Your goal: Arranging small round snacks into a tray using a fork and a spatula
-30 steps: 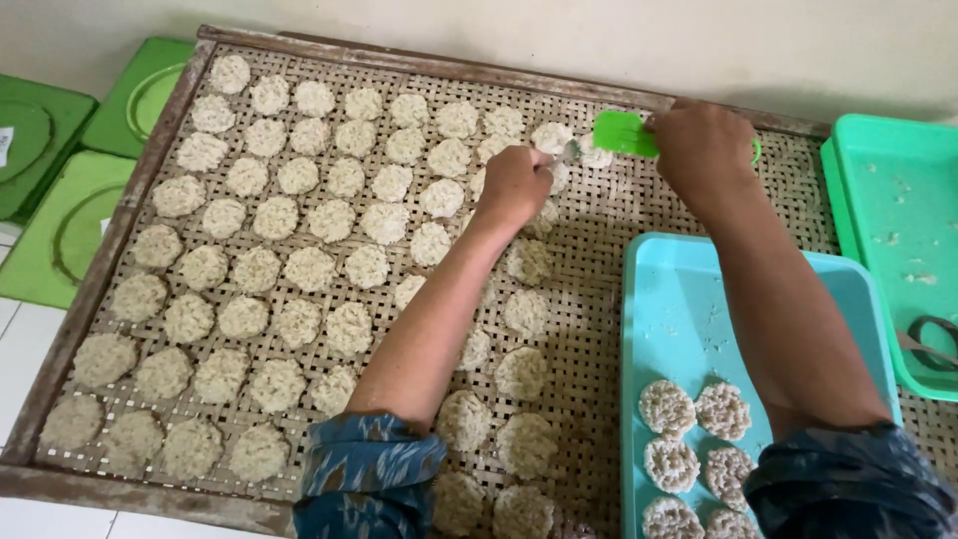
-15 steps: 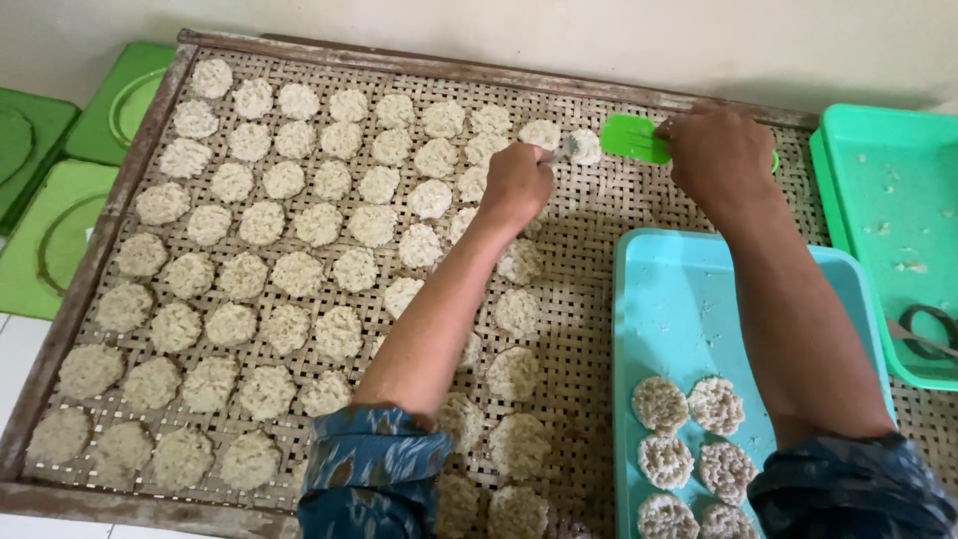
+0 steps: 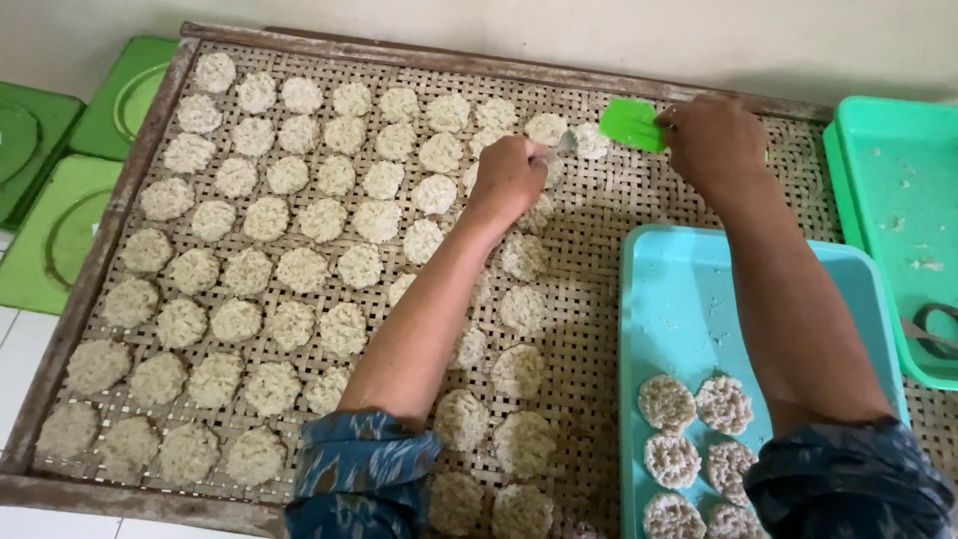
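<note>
The right hand (image 3: 714, 140) was closed around a green scraper (image 3: 632, 124) at the far edge of the woven tray (image 3: 599, 260), and the left hand (image 3: 509, 178), fingers curled, pinched a small metal tool (image 3: 564, 145) just beside one rice cake (image 3: 591, 141) there. Rows of many more round cakes covered the tray. Six cakes lay in the turquoise tray (image 3: 699, 299) near the right arm, with three green lids (image 3: 60, 230) left.
</note>
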